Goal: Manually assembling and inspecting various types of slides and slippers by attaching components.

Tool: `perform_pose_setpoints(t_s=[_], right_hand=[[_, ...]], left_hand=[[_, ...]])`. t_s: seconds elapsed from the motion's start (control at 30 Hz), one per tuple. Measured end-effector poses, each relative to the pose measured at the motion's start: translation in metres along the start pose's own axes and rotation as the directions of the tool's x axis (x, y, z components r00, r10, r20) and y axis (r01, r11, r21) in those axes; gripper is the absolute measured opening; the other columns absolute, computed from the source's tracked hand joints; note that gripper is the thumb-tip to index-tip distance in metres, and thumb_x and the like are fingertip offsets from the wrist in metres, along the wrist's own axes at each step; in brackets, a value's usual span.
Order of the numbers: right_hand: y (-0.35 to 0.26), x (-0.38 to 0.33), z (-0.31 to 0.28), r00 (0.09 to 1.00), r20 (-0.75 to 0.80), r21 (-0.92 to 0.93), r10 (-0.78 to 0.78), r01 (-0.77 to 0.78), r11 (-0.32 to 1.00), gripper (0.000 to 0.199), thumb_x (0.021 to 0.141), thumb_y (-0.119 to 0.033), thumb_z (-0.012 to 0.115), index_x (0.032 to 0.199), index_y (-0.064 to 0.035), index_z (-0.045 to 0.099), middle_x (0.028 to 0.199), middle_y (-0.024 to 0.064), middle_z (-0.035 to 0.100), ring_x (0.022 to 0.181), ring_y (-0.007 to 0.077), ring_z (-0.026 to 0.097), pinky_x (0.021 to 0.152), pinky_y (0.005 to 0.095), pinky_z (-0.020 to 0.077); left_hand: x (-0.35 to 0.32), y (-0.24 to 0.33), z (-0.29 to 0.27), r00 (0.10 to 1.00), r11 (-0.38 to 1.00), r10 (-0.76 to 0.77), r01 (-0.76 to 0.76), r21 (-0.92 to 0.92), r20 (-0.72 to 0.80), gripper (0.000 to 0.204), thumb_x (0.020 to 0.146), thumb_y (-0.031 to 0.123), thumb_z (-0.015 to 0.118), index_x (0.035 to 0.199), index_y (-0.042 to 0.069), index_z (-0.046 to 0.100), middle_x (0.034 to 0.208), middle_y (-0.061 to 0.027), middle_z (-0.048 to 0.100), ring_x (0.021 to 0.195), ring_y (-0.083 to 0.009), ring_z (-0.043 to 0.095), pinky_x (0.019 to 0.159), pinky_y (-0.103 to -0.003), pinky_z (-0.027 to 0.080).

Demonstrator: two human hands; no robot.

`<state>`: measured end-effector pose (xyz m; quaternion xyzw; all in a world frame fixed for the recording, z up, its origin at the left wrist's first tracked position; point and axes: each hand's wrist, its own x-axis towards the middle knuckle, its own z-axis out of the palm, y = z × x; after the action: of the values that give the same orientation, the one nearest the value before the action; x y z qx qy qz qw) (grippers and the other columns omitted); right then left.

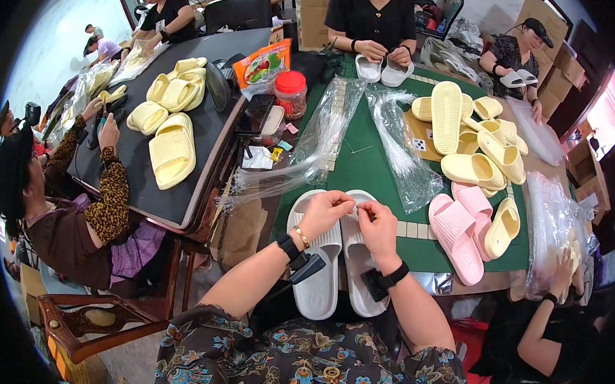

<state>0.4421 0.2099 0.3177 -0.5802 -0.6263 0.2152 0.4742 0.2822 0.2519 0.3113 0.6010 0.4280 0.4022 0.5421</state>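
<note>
A pair of pale grey slide slippers lies side by side at the table's near edge: the left slipper point(316, 285) and the right slipper point(360, 246), toes away from me. Above their far ends, my left hand point(325, 215) has thumb and fingers pinched together. Close by, fingertips almost meeting it, my right hand point(378, 231) is pinched too. Whatever sits between the fingers is too small to make out. Clear thin plastic strands point(274, 180) lie beyond my left hand, running out of a clear plastic bag point(339, 118). A second bundle of strands point(402, 145) rests farther right.
Pink slippers point(456, 236) and a pile of cream slippers point(474, 148) occupy the green table point(353, 170) at right. A red-lidded jar point(290, 95) and an orange packet point(263, 65) stand at left. Co-workers sit around, one across point(373, 20) holding white slippers. Clear bags point(550, 223) lie right.
</note>
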Motion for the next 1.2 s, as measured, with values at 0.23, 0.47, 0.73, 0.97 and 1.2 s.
perform_pose_setpoints(t_s=[0.23, 0.47, 0.73, 0.97, 1.2], right_hand=[[-0.0047, 0.0000, -0.0002, 1.000, 0.008, -0.033, -0.018, 0.018, 0.999, 0.012, 0.082, -0.010, 0.065, 0.088, -0.0003, 0.068, 0.075, 0.0116, 0.064, 0.064, 0.0195, 0.060, 0.061, 0.0316, 0.0486], [-0.0028, -0.0018, -0.0016, 0.999, -0.004, -0.038, -0.034, 0.033, 0.999, 0.012, 0.082, -0.011, 0.066, 0.088, -0.0008, 0.069, 0.076, 0.0120, 0.064, 0.066, 0.0204, 0.061, 0.062, 0.0326, 0.0490], [-0.0014, -0.0016, -0.0020, 0.998, -0.004, -0.056, -0.061, 0.060, 0.997, 0.012, 0.082, -0.012, 0.067, 0.089, -0.0014, 0.069, 0.077, 0.0127, 0.065, 0.067, 0.0217, 0.061, 0.062, 0.0334, 0.0492], [-0.0047, -0.0012, -0.0029, 0.998, -0.009, -0.068, -0.055, 0.054, 0.996, 0.011, 0.081, -0.011, 0.067, 0.085, -0.0011, 0.068, 0.074, 0.0123, 0.064, 0.067, 0.0230, 0.060, 0.063, 0.0344, 0.0486], [-0.0037, -0.0022, -0.0023, 0.999, -0.013, -0.076, -0.051, 0.049, 0.996, 0.010, 0.081, -0.011, 0.068, 0.084, -0.0013, 0.068, 0.074, 0.0121, 0.064, 0.067, 0.0234, 0.059, 0.063, 0.0345, 0.0481]], left_hand=[[0.0001, -0.0051, -0.0014, 1.000, 0.999, 0.011, -0.011, 0.035, 0.009, 0.016, 0.089, 0.011, 0.064, 0.094, -0.003, 0.067, 0.084, -0.0028, 0.068, 0.077, -0.0073, 0.062, 0.071, -0.023, 0.051], [0.0008, -0.0007, -0.0013, 0.999, 0.993, 0.024, -0.027, 0.119, 0.023, 0.016, 0.089, 0.013, 0.064, 0.092, -0.003, 0.067, 0.082, -0.0018, 0.067, 0.075, -0.0070, 0.060, 0.069, -0.023, 0.050], [0.0031, -0.0064, -0.0034, 0.998, 0.993, 0.040, -0.044, 0.107, 0.045, 0.017, 0.089, 0.014, 0.064, 0.091, -0.002, 0.067, 0.079, -0.0009, 0.066, 0.072, -0.0064, 0.058, 0.067, -0.023, 0.049], [0.0026, -0.0031, -0.0037, 0.998, 0.993, 0.021, -0.027, 0.111, 0.051, 0.017, 0.089, 0.015, 0.065, 0.090, -0.002, 0.067, 0.077, 0.0007, 0.064, 0.070, -0.0056, 0.056, 0.064, -0.023, 0.047], [0.0025, -0.0033, -0.0042, 0.998, 0.991, 0.022, -0.028, 0.134, 0.051, 0.016, 0.088, 0.015, 0.065, 0.089, -0.002, 0.067, 0.076, 0.0016, 0.063, 0.069, -0.0050, 0.054, 0.062, -0.023, 0.046]])
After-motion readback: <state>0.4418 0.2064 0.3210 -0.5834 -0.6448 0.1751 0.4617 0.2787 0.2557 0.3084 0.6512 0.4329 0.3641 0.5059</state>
